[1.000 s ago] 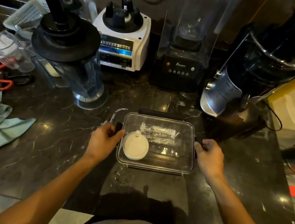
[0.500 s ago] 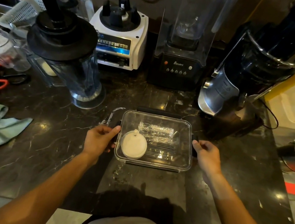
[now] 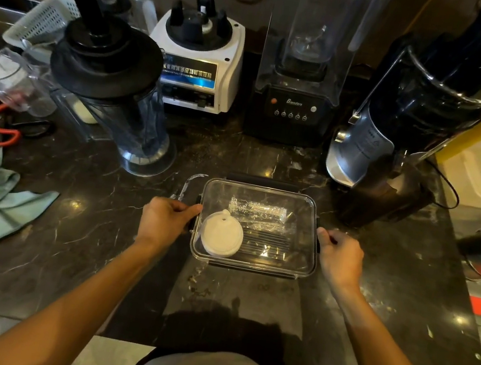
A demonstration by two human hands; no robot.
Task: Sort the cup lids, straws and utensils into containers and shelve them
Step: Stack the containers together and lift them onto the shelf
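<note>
Left hand (image 3: 165,221) curled onto the clip at the left short end of the clear box (image 3: 262,191), which sits on the counter (image 3: 99,255), long axis running side to side. White cup lid (image 3: 220,236) and wrapped straws (image 3: 257,211) lie inside. Right hand (image 3: 338,255) grips the right clip, so the box sits squarely between both hands

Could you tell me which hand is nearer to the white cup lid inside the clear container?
Left. The left hand holds the container's side right beside the white lid; the right hand holds the opposite side, farther away.
</note>
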